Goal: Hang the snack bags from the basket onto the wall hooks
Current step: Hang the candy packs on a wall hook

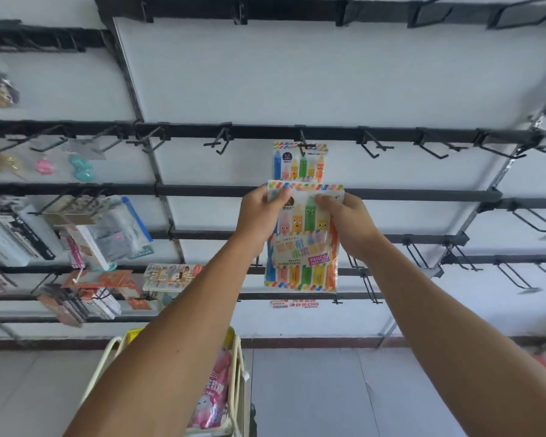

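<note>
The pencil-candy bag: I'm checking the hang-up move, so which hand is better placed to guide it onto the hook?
Probably the left hand: it pinches the colourful pencil-print candy bag at its top edge, nearer the centre below the black wall hook. The right hand grips the right side.

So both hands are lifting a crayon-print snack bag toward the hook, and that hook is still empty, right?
Not quite. Both the left hand and right hand do hold the crayon-print bag, but the head view shows the hook above it already carries an identical hung bag.
</note>
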Tool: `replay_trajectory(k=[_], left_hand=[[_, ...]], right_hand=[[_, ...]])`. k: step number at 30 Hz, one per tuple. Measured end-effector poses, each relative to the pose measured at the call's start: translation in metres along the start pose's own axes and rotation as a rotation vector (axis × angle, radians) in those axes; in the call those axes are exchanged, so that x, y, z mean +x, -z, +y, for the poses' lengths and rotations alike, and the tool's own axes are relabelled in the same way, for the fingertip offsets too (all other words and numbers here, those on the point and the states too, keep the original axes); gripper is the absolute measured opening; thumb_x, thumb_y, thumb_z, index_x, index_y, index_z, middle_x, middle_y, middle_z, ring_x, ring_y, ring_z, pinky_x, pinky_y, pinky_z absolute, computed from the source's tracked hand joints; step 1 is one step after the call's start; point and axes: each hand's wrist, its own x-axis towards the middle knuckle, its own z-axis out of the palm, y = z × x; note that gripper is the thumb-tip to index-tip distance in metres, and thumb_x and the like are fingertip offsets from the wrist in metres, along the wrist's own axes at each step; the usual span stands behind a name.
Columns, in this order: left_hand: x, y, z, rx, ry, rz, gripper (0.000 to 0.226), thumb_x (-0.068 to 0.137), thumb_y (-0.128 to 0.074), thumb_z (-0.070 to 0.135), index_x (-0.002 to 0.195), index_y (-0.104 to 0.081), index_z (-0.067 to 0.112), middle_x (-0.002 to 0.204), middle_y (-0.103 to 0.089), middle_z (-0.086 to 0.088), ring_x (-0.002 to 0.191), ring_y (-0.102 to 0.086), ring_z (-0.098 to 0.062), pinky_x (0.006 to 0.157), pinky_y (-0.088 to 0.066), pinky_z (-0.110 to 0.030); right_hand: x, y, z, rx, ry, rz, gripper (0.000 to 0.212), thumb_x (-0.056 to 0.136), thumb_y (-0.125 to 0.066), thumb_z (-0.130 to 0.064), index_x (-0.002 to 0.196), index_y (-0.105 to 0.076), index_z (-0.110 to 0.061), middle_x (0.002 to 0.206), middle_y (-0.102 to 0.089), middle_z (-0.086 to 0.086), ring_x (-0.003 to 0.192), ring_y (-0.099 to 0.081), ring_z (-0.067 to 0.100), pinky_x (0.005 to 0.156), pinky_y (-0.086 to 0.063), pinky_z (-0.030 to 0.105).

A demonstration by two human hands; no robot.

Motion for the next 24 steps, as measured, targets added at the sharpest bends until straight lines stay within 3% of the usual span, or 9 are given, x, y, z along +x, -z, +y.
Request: replay_trajectory(k=[7,18,24], left_hand=[[0.048,-0.010,-0.008,0.038,-0.006,0.033,0.025,0.097,-0.062,0.040,0.097,-0.068,0.016,0.092,-0.077,0.002,0.081,-0.076,-0.016,0.077,-0.063,-0.043],[0.113,-0.021,-0.018,-0.050,-0.063,0.021,0.024,0.096,-0.063,0.040,0.099,-0.067,0.017,0.094,-0.077,0.002,0.084,-0.076,-0.018,0.079,-0.063,-0.047],[0.119,-0.025,-0.023,-0.135,-0.062,-0.016,0.019,0.096,-0.065,0.035,0.094,-0.067,0.016,0.093,-0.078,-0.002,0.085,-0.076,-0.023,0.080,-0.062,-0.052]], right_hand=[[0.047,0.005,0.001,-0.079,-0.002,0.025,0.033,0.101,-0.053,-0.035,0.115,-0.063,-0.007,0.102,-0.076,0.010,0.093,-0.075,0.029,0.086,-0.058,0.054],[0.107,0.011,0.002,-0.071,0.081,0.097,0.026,0.101,-0.055,-0.029,0.110,-0.064,-0.007,0.101,-0.076,0.011,0.092,-0.074,0.030,0.084,-0.059,0.051],[0.111,0.018,0.000,-0.081,0.113,0.067,0.025,0.102,-0.053,-0.026,0.108,-0.064,-0.004,0.099,-0.076,0.010,0.091,-0.075,0.029,0.076,-0.062,0.041]])
